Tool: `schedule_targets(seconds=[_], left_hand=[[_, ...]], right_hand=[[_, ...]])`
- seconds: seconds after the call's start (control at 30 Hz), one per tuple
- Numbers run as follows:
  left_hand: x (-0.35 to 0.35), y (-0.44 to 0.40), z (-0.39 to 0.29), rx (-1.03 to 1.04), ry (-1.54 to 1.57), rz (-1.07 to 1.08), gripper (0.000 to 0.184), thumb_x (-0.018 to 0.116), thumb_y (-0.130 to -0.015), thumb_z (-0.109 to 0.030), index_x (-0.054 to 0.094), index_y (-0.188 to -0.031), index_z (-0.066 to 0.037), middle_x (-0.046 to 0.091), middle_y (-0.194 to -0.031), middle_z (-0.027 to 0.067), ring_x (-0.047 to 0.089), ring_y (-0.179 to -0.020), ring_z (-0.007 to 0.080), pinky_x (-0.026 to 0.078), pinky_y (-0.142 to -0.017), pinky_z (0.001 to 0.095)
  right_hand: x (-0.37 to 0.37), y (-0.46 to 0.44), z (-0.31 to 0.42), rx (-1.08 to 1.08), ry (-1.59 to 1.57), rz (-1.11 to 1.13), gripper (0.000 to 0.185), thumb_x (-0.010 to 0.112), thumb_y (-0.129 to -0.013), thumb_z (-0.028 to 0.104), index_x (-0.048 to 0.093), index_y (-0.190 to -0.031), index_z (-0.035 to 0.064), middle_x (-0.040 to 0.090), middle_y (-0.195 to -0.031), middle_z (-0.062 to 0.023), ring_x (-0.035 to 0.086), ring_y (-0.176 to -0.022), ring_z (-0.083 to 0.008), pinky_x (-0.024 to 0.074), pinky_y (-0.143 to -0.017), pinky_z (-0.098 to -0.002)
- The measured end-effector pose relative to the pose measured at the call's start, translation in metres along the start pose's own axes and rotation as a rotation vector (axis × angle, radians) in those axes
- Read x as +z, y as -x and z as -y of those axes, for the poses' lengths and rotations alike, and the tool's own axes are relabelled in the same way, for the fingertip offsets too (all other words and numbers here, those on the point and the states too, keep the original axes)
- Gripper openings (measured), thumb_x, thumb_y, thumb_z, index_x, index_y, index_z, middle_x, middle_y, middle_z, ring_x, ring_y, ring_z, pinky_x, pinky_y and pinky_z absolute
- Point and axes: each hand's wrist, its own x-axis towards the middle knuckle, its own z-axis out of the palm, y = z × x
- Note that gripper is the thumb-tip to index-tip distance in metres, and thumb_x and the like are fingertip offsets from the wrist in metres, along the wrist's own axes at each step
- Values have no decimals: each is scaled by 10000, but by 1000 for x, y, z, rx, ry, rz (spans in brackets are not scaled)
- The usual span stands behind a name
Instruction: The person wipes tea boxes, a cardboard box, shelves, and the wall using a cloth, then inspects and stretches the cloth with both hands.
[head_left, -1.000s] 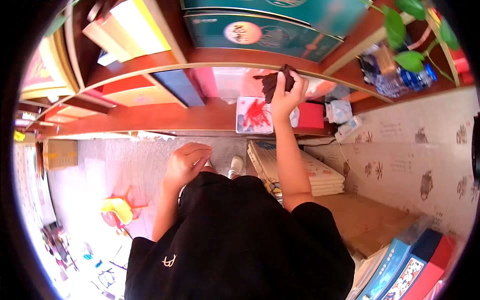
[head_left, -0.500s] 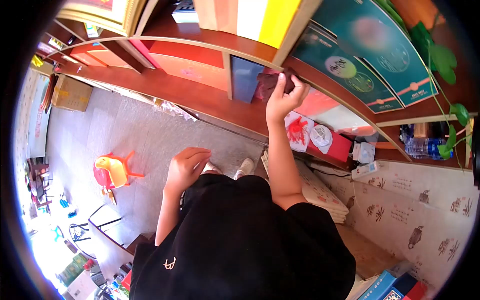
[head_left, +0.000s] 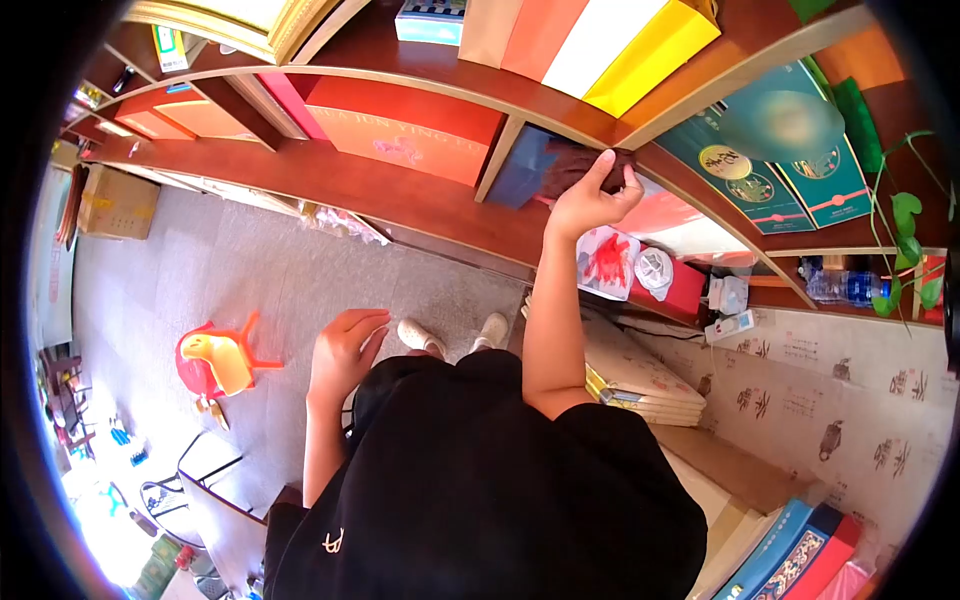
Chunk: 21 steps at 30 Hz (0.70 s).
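Note:
My right hand (head_left: 592, 205) is raised to the shelf unit and grips a crumpled dark brown cloth (head_left: 568, 172). The cloth lies against the shelf edge, in front of a blue box (head_left: 520, 170); part of it is hidden behind my fingers. My left hand (head_left: 342, 352) hangs in the air above the floor, holding nothing, its fingers loosely stretched and slightly bent.
Orange boxes (head_left: 400, 130) and yellow, white and orange bags (head_left: 650, 60) stand on the shelves (head_left: 400, 190). Green boxes (head_left: 740, 180) and a trailing plant (head_left: 905, 215) are at the right. An orange chair (head_left: 230, 360) stands on the floor; stacked boxes (head_left: 640, 385) lie beside me.
My view has shifted, showing more of the upper shelf. My right hand and the cloth appear slightly lower and farther right against the shelf. My left hand appears lower and farther left.

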Motion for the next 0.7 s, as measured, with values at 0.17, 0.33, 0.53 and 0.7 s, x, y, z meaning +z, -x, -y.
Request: schedule_targets(seconds=[0.17, 0.33, 0.53, 0.7], left_hand=[[-24, -6, 27, 30, -26, 40, 177, 722, -801, -62, 702, -976, -50, 704, -1000, 88, 672, -906, 287, 552, -769, 377], [-47, -14, 47, 93, -35, 41, 188, 723, -797, -63, 700, -984, -48, 704, -1006, 90, 669, -916, 292, 551, -776, 377], [-50, -10, 52, 84, -6, 40, 207, 723, -793, -65, 702, -998, -48, 705, -1019, 97, 665, -934, 304, 548, -792, 386], [-64, -4, 55, 75, 48, 23, 221, 717, -805, -81, 700, -1024, -57, 701, -1037, 100, 662, -952, 307, 543, -813, 389]], right_hand=[[10, 10, 19, -32, 33, 8, 228, 775, -824, 65, 585, -911, -26, 568, -872, -104, 566, -774, -223, 476, -692, -339], [47, 38, 59, -305, 78, 219, 210, 795, -760, 102, 657, -884, 4, 628, -860, -152, 613, -800, -316, 493, -725, -402], [91, 74, 110, -136, 41, 687, 258, 812, -756, 204, 709, -891, 10, 661, -814, -146, 647, -732, -281, 506, -693, -365], [59, 15, 116, -238, -50, 497, 214, 778, -817, 148, 716, -960, 2, 703, -893, -76, 659, -819, -178, 517, -754, -313]])
